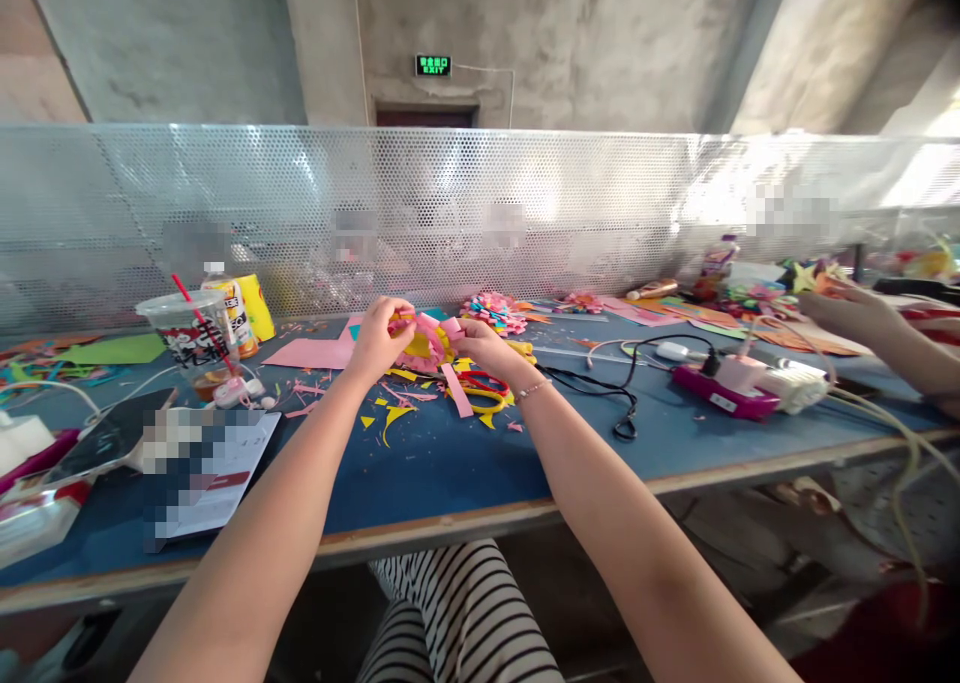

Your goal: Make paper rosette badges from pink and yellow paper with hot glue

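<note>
Showing below the edge, striped trousers (465, 613) are sitting nearest, under a blue table (442, 478) whose worn front rim is looking bare and brownish. A flat device (232, 463) is lying toward the left, its pale face partly blocked out, so its writing is staying unreadable. Yellow and pink scraps (396, 418) are littering the middle, just beside scissors (495, 399) with yellow and red handles.

Beyond these, both hands are holding up a pink paper piece (429, 324) over the scraps, yellow paper (437, 346) showing right below it. The left hand (382, 336) is pinching one side between thumb and fingers; the right hand (486, 347) is pinching the other (one piece or several layers, the blur is making it hard to say).

Leftward, a clear cup (196, 348) is bearing dark lettering too smeared to read, and a bottle (241, 331) behind it is showing what looks like "SO". Rightward, a purple power strip (724, 395) is carrying plugs, and a co-worker's hand (844, 308) is reaching over coloured paper.

Farther back, a perforated metal screen (465, 188) is running along the table, and on the grey concrete wall (615, 43) a green sign (433, 65) is reading "安全出口 EXIT".
</note>
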{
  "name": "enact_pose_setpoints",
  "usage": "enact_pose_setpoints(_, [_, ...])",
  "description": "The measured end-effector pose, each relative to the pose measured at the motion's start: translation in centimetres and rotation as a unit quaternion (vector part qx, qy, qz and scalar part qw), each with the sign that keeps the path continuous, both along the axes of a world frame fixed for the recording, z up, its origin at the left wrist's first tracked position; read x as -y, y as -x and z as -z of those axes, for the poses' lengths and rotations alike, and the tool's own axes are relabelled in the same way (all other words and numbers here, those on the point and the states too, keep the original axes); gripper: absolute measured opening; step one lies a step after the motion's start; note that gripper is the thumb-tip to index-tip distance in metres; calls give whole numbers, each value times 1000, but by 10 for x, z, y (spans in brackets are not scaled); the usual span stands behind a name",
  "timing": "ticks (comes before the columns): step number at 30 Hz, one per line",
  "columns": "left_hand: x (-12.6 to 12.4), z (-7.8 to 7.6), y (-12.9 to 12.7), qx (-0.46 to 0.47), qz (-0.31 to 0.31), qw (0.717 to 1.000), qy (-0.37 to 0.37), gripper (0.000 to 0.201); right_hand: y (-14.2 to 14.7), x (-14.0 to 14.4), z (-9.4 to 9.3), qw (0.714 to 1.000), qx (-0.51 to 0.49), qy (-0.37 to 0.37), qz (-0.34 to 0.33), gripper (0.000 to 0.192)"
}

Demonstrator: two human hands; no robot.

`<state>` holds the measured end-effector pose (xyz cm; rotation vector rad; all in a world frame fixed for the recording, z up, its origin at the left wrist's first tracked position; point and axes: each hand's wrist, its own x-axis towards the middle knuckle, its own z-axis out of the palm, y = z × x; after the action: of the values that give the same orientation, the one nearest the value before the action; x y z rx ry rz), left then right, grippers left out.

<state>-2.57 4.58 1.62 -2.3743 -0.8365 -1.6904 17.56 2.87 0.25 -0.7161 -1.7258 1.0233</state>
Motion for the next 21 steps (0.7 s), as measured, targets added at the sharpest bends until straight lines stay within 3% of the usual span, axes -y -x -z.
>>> enact_pose_setpoints(6, [2,-2,-2,-11,-2,1000,3,15,6,5,-3,998,37,-30,36,10])
enact_pose_setpoints(17, [0,-1,-3,3,8,1000,23,12,4,5,-1,1000,16,-9,-10,18])
enact_pose_setpoints(21, [-3,0,-3,11,15,999,31,12,5,9,-5,998,53,-21,24,23])
